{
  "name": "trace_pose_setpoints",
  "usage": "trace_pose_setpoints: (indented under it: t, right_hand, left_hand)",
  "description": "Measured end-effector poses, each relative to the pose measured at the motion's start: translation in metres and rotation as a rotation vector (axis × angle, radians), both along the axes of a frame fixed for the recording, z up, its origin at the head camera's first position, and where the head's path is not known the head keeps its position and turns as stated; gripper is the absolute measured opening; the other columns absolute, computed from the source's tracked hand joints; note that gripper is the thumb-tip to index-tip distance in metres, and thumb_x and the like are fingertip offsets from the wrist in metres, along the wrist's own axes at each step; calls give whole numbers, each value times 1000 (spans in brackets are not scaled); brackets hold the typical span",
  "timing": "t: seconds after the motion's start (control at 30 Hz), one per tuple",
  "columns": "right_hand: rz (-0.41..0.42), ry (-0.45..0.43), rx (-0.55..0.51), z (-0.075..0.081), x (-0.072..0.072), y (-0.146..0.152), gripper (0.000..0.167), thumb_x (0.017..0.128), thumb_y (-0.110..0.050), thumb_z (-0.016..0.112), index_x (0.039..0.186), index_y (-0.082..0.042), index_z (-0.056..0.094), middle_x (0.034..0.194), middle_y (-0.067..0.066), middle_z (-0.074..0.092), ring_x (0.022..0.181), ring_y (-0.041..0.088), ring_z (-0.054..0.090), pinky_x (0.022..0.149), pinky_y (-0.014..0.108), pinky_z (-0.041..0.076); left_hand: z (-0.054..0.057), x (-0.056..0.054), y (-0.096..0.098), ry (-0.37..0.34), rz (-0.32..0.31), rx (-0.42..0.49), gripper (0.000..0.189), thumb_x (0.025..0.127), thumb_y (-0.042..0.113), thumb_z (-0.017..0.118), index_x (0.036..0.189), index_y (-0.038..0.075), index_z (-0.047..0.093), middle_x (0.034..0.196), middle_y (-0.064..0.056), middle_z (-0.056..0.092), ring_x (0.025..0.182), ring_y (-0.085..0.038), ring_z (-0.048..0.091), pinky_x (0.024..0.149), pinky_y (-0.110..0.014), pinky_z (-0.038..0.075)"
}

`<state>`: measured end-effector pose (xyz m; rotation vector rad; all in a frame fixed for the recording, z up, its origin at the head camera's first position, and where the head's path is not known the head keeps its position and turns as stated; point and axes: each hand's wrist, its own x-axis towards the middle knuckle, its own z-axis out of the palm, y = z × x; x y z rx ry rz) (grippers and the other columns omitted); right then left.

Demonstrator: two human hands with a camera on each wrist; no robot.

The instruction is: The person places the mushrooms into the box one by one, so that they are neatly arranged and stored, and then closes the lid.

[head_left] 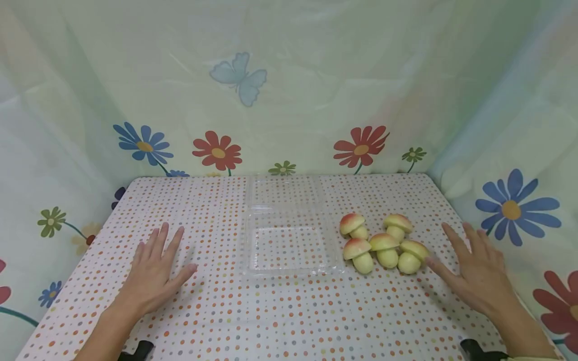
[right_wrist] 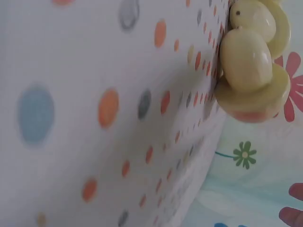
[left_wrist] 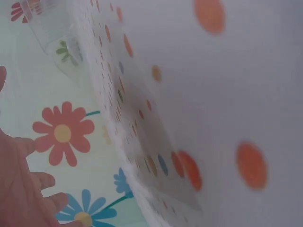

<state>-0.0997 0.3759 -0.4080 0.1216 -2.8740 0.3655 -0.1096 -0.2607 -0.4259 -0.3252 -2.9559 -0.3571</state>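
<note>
My left hand [head_left: 152, 275] is held over the left side of the table, fingers straight and spread, holding nothing. On the right, my right hand [head_left: 479, 273] is spread too, its thumb tip close beside the nearest toy mushroom [head_left: 412, 256]. Several such mushrooms, pale yellow with reddish caps, lie grouped right of centre; the right wrist view shows a glossy mushroom [right_wrist: 246, 61] up close. Between the hands sits a clear plastic box [head_left: 289, 250], its lid [head_left: 286, 193] folded open toward the back. The left wrist view catches fingers [left_wrist: 45, 179] and part of the clear box [left_wrist: 52, 28].
A white cloth with coloured dots covers the table [head_left: 289, 316]. Behind it and at both sides hangs a pale curtain [head_left: 307, 60] printed with flowers and a butterfly. Dark straps [head_left: 137, 350] show near each wrist at the lower edge.
</note>
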Motion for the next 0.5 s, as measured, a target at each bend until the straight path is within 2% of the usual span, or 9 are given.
trace_pose_setpoints:
  t: [0.23,0.5]
  right_hand:
    - [49,66,-76,-4,-1,-14,85,100,-43,61,167,-14,17,163,38,14,147,66,13,108,85,12]
    - [-3,14,-116,-9,-2,-32,87,99,-45,63,166,-12,19,164,36,14,146,66,16,96,86,25]
  left_hand:
    - [-1,-1,7,-40,4,63,90,101,58,51,168,14,9,171,-28,8,155,-53,12,118,-76,14]
    - [-2,-2,19,-74,-4,147,86,104,54,50,167,11,13,169,-30,13,153,-55,18,117,-76,16]
